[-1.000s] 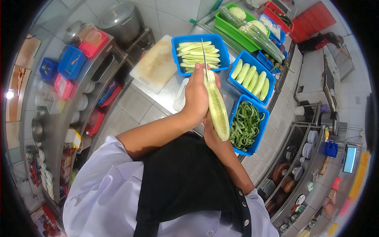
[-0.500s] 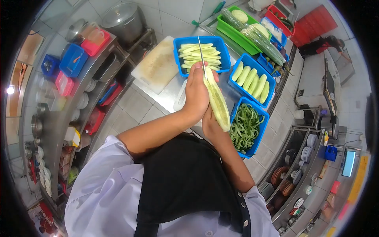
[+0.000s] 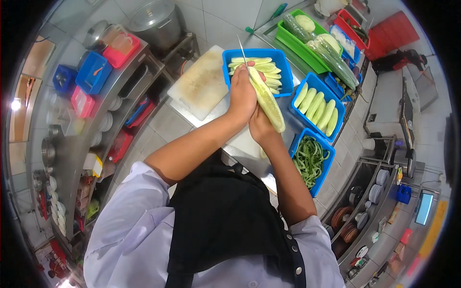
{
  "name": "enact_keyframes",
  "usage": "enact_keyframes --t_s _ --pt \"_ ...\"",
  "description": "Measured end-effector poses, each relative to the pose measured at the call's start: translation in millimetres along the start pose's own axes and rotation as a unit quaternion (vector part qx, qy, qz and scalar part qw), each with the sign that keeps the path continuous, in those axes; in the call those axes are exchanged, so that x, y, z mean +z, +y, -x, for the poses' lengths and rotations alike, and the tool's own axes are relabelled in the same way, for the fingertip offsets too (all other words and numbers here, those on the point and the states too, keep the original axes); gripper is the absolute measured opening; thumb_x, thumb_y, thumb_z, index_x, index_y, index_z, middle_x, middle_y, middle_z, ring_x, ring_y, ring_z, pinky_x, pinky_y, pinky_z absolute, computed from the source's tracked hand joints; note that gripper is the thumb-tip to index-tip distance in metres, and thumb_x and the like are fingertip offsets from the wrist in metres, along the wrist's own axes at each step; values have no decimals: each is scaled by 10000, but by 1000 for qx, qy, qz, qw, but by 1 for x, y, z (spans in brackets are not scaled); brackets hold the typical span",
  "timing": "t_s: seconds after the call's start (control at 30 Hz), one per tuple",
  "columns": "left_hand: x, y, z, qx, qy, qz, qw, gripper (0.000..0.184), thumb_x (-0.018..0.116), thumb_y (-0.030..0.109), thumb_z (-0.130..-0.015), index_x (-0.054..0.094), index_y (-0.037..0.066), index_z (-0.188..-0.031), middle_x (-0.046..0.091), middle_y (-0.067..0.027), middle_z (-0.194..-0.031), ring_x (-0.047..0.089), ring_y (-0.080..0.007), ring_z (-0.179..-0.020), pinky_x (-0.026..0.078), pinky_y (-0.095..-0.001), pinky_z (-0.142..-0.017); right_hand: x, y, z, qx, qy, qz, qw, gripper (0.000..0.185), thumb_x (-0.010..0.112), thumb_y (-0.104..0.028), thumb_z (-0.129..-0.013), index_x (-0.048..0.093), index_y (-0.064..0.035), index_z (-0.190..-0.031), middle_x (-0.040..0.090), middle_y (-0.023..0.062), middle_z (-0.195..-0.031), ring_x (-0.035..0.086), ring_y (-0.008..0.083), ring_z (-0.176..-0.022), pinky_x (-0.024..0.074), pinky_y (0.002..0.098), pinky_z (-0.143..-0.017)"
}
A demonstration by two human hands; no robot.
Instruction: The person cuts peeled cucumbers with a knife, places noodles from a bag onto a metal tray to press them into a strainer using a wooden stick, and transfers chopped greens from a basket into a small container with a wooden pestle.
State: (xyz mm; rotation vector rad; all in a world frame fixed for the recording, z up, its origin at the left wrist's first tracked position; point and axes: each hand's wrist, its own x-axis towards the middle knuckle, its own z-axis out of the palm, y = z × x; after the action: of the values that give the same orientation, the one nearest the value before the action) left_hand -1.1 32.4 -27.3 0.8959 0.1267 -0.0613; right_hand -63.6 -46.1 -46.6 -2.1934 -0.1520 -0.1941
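We see the left hand (image 3: 243, 97) curled snugly around the upper part of a long, pale-green, peeled cucumber (image 3: 270, 104), held slanting before the blue rectangular plastic tub (image 3: 287, 72). The right hand (image 3: 261, 127) sits close beneath; we cannot tell what its hidden fingers grasp. A thin, silvery metal knife blade (image 3: 243, 53) rises beside the left fingertips. We judge that slick, moist flesh could twist, letting the edge skid into a finger.
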Motion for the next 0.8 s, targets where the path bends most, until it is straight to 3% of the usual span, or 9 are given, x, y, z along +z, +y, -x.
enact_keyframes --t_s 0.03,0.1,0.2,0.23,0.3,0.43,0.5,0.63,0.8 --pt "-3 -3 -9 -8 4 0 1000 363 290 264 -1089 453 23 -1305 611 -118 -912 606 -212 -750 540 -356 -691 5 9 -6 0 0 2 1000 459 422 -136 -1059 398 -2 -1498 444 271 -1496 427 407 -1392 342 427 -1152" --pt "-9 -10 -26 -30 12 8 999 365 302 272 -1086 461 25 -1303 619 -125 -935 620 -221 -775 547 -364 -706 18 39 -16 -142 58 84 985 451 429 -125 -1053 417 28 -1477 441 290 -1489 446 410 -1377 360 436 -1140" --pt "-23 -22 -49 -93 31 23 995 369 323 281 -1079 477 27 -1298 632 -138 -971 644 -243 -821 560 -387 -734 30 60 -31 -188 74 100 974 447 453 -109 -1037 441 49 -1454 438 301 -1486 465 411 -1361 378 444 -1127" --pt "-27 -28 -56 -133 43 32 990 371 332 282 -1075 485 27 -1296 636 -145 -983 654 -255 -842 566 -401 -748 32 65 -35 -186 78 103 974 447 453 -109 -1037 441 49 -1454 438 301 -1486 465 411 -1361 378 444 -1127" --pt "-38 -50 -72 -145 52 22 988 381 347 290 -1066 495 19 -1290 641 -162 -1016 667 -279 -868 569 -427 -756 37 71 -37 -44 -7 64 997 437 472 -87 -1022 463 56 -1435 448 308 -1472 488 420 -1336 396 453 -1110" --pt "-43 -76 -81 -170 72 17 983 382 355 289 -1052 492 10 -1275 662 -197 -1065 674 -312 -889 566 -454 -789 54 92 -41 -56 24 55 997 521 491 -118 -1024 354 24 -1506 441 299 -1479 465 430 -1345 380 439 -1116" --pt "-40 -79 -87 -163 80 18 983 299 295 213 -1047 472 15 -1185 656 -208 -998 639 -285 -773 561 -420 -713 52 92 -43 -33 15 59 998 554 498 -123 -1021 314 22 -1523 429 298 -1488 449 430 -1360 371 436 -1122" --pt "-36 -82 -101 -180 63 23 981 305 293 205 -1044 465 6 -1197 657 -225 -1036 632 -293 -776 566 -422 -745 55 110 -56 -44 25 62 997 612 501 -134 -1021 241 10 -1556 399 295 -1514 416 441 -1384 348 449 -1141" --pt "-41 -90 -119 -186 73 26 979 344 360 249 -1032 501 26 -1253 677 -203 -1106 666 -304 -893 557 -440 -818 65 129 -72 -17 6 108 994 658 578 -154 -989 259 21 -1537 433 272 -1485 444 424 -1361 353 431 -1135"
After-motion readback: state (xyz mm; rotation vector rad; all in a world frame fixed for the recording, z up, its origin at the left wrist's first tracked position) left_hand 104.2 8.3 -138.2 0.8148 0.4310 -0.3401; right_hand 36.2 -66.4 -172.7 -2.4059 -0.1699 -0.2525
